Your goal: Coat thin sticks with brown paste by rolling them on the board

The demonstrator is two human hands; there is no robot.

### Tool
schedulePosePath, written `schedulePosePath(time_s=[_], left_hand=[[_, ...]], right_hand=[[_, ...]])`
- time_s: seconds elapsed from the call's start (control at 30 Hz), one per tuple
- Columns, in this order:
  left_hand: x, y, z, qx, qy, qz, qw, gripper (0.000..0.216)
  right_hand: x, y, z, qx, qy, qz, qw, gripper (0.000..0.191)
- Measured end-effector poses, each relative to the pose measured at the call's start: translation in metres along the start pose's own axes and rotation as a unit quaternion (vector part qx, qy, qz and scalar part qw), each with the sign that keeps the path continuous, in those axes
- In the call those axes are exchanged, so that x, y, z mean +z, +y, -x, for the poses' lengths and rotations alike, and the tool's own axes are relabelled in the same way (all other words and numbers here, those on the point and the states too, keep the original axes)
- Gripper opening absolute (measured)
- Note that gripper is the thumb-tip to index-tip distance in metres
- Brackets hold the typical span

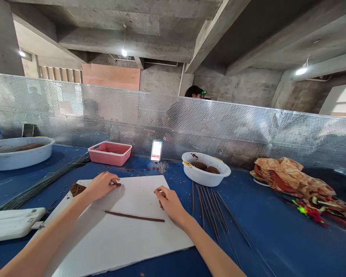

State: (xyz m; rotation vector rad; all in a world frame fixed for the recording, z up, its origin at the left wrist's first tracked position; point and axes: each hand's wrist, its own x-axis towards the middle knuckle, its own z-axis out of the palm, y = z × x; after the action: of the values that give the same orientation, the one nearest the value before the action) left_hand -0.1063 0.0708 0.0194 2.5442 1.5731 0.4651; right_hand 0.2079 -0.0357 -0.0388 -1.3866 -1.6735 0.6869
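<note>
My left hand rests on the white board, its fingers curled round a small brown piece at the fingertips. My right hand lies on the board's right part, fingers pinched together on something small and dark. Between and below the hands lies a long thin brown-coated stick. A lump of brown paste sits at the board's far left corner, just left of my left hand.
Several coated sticks lie right of the board. A white bowl with brown lumps, a pink tray, a large pale basin, a bundle of bare wires, crumpled cloth and a perforated metal screen surround it.
</note>
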Motion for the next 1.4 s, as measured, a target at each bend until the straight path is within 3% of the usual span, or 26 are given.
schedulePosePath(time_s=[0.2, 0.33, 0.47, 0.73, 0.97, 1.13, 1.27, 1.4], left_hand=[[0.012, 0.002, -0.003, 0.025, 0.011, 0.066, 0.997, 0.046], [0.016, 0.006, -0.003, 0.027, 0.008, 0.085, 0.996, 0.037], [0.014, 0.006, -0.004, 0.006, 0.006, 0.056, 0.998, 0.026], [0.016, 0.005, -0.002, 0.054, -0.014, -0.021, 0.998, 0.030], [0.016, 0.016, 0.001, 0.013, 0.011, -0.044, 0.999, 0.040], [0.008, 0.030, 0.002, -0.039, 0.027, -0.076, 0.996, 0.032], [0.015, 0.054, 0.007, 0.018, 0.067, -0.029, 0.997, 0.037], [0.051, 0.067, 0.015, 0.111, 0.065, -0.011, 0.992, 0.047]], right_hand=[[0.000, 0.000, 0.000, 0.002, -0.004, -0.009, 1.000, 0.024], [0.000, 0.000, 0.000, 0.000, -0.003, -0.006, 1.000, 0.027], [0.000, 0.000, 0.001, 0.000, -0.004, -0.002, 1.000, 0.026], [0.000, -0.001, 0.001, 0.006, -0.006, 0.019, 1.000, 0.026], [0.001, 0.003, -0.001, 0.008, -0.007, 0.018, 1.000, 0.031], [0.001, 0.002, -0.001, 0.016, -0.008, 0.011, 1.000, 0.034], [0.002, 0.000, -0.002, 0.020, -0.002, 0.004, 1.000, 0.033], [0.003, -0.003, -0.003, 0.034, 0.001, -0.006, 0.999, 0.033]])
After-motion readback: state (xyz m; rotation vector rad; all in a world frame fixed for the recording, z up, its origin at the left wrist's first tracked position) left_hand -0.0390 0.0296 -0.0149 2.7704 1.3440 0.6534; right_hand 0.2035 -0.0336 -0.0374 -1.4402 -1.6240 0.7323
